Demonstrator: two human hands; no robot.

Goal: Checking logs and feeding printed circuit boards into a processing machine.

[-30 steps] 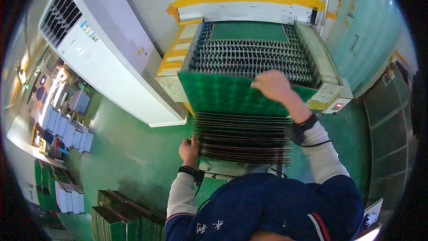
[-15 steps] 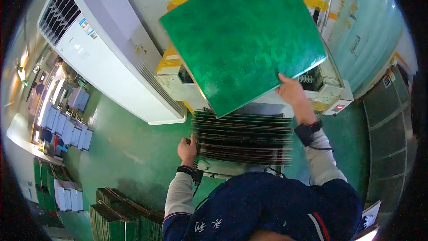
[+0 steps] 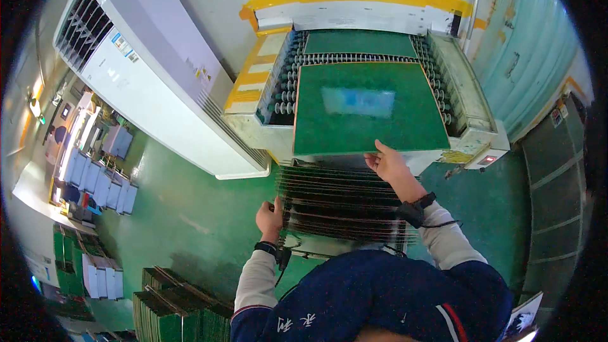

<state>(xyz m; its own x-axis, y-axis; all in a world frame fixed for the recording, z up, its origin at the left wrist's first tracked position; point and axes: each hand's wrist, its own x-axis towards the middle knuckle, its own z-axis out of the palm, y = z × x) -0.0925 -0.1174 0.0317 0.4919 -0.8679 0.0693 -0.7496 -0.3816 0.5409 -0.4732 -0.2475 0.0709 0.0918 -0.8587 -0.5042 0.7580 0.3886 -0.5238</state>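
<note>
Laying the board [image 3: 370, 128] on the rollers [image 3: 288, 97] seems the step: right hand [image 3: 392, 166] at its 6 o'clock edge, left hand [image 3: 269, 218] at the stack's [image 3: 345, 199] 9 o'clock side, hands apart, grips unclear. Next calls for clean release.

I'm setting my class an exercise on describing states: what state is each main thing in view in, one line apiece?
Near green board: over the rollers, near edge beyond them
Far green board: lying on the rollers
Row of boards: standing on edge
Left hand: fingers curled, at the row's left side
Right hand: at the near board's near edge, grip unclear
Red light: lit
Tall white unit: upright
</note>
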